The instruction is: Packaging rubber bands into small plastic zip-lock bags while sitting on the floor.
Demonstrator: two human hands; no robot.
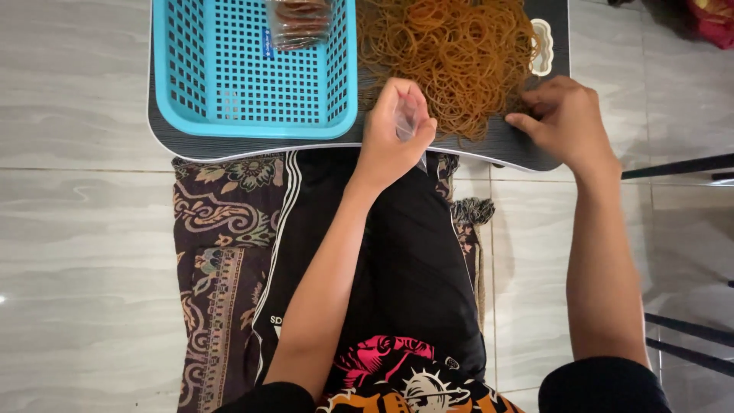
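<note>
Amber rubber bands (451, 53) lie in a loose heap on the right half of a dark, wood-grained bench (252, 145), reaching from its far edge almost to its near edge. From the head camera, the left hand (394, 130) hovers over the near edge, just left of the heap, its grip clenched around a small clear plastic bag (407, 122) pinched between thumb and fingers. The right hand (566, 122) rests at the near right corner, its fingertips (520, 121) touching the right fringe of the heap; whether that grip has closed on any bands I cannot tell (the fingers curl away from the lens). A light blue plastic basket (252, 115) with a grid bottom fills the left half of the bench, and a filled clear packet (300, 21) lies inside it against the far wall. A white-rimmed recess (541, 46) sits in the bench by the right edge. Below the bench, a patterned cloth (218, 252) is spread on the pale tiled floor (76, 229), under the person's dark trousers.
</note>
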